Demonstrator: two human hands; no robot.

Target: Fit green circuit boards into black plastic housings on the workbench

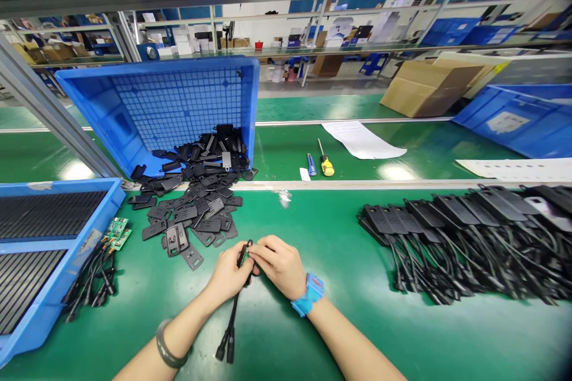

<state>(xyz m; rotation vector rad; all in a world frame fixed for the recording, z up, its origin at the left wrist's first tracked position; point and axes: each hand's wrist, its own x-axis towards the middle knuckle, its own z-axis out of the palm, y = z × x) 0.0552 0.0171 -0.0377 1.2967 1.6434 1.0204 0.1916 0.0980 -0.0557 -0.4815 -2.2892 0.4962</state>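
My left hand (229, 274) is closed around a black plastic housing (242, 255) with a green circuit board inside it. Two black cables with connectors (227, 342) hang from its lower end onto the green bench. My right hand (279, 265) has its fingertips pinched at the board's upper right side; whether they grip the board or something small is hidden. Just beyond my hands lies a loose heap of flat black plastic covers (205, 214). A blue strap (309, 294) circles my right wrist, and a dark bangle (167, 345) my left forearm.
A tipped blue crate (187, 95) spills black parts at the back left. Green boards with cables (100, 262) lie beside a blue tray (84, 256). Several cabled black units (447, 226) line the right. A yellow screwdriver (326, 165), a blue cutter (311, 164) and paper (361, 140) lie behind.
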